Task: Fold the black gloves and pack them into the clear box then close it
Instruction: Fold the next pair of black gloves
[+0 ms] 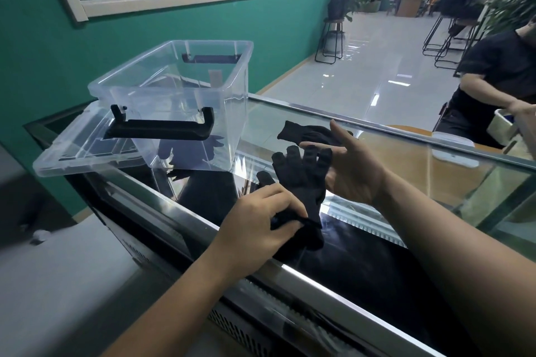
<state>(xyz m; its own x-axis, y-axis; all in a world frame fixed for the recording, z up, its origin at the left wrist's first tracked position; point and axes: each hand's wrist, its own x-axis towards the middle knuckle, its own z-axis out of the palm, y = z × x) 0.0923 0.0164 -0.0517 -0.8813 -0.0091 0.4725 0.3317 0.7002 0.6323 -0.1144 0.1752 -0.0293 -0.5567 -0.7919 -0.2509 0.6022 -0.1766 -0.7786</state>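
A black glove [301, 180] lies on the glass top with its fingers pointing away from me. My left hand [258, 223] grips its cuff end, fingers curled over the fabric. My right hand [351, 171] is held flat and upright against the glove's fingertips, fingers straight. A second black glove [304, 133] lies just beyond, partly hidden behind my right hand. The clear box [174, 90] stands open and empty at the left, with black latch handles. Its clear lid [78, 153] lies flat under and in front of it.
The gloves and box sit on a glass-topped cabinet [435, 171] with a metal front edge [304, 278]. A person in black [499, 75] sits at the far right beside a white container [504, 122]. A green wall is behind the box.
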